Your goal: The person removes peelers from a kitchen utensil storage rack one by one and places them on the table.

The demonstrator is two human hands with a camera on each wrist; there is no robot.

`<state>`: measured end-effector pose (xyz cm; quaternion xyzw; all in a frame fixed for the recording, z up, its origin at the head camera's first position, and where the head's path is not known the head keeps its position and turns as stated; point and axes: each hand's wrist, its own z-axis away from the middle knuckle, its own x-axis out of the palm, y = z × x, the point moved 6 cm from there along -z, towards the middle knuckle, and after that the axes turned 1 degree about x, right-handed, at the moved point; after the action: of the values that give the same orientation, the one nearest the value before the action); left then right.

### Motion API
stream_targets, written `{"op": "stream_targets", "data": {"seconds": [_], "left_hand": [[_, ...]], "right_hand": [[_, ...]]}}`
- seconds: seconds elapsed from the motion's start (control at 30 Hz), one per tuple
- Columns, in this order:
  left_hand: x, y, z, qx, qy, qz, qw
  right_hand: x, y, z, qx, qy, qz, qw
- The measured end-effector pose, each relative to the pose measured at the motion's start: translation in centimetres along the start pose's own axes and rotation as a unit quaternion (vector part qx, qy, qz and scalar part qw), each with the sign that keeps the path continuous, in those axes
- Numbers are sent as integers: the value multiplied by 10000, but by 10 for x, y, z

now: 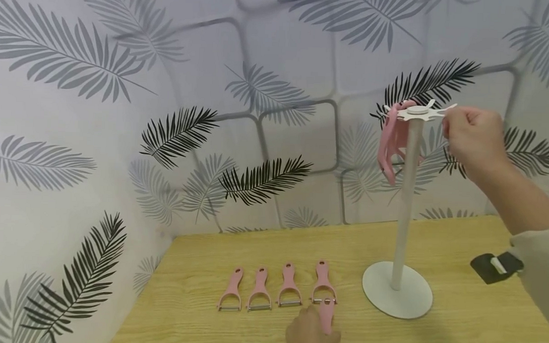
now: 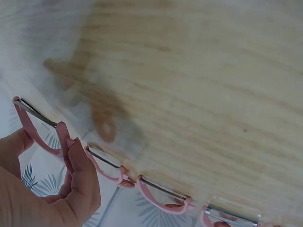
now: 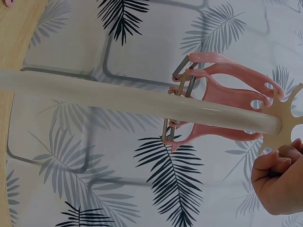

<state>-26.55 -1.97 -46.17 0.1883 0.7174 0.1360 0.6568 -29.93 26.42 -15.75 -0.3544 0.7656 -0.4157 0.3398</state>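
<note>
the stand (image 1: 404,211) could wobble and its hung peelers (image 1: 386,147) slip if the right hand (image 1: 475,133), fingers curled and seemingly pinching a hook (image 1: 435,114), tugs too hard. low to that hand's left, the left hand (image 1: 308,333) grips a pink peeler (image 1: 326,317), with more peelers (image 1: 289,275) lying just beyond on the surface (image 1: 185,269)

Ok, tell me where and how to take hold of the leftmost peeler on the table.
Probably best to pinch the leftmost peeler by its handle, from above and slightly left: that narrow handle forms the far end, the metal blade spans the near end, and the next peeler lies close on the right.
</note>
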Motion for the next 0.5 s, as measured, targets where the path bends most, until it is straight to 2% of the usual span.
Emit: {"op": "stream_targets", "data": {"seconds": [0.13,0.23,0.37,0.5], "left_hand": [[3,-2,4,-141,-129,-144,9997],[6,-4,6,-247,-226,-42,9994],[10,-5,8,-225,-239,-21,9995],[12,-4,9,-298,-257,-275,9988]], "right_hand": [[1,0,0,15,22,-59,10000],[0,0,-1,-11,37,-49,10000],[0,1,-1,-49,32,-105,9999],[1,1,-1,-69,40,-178,9998]]}}
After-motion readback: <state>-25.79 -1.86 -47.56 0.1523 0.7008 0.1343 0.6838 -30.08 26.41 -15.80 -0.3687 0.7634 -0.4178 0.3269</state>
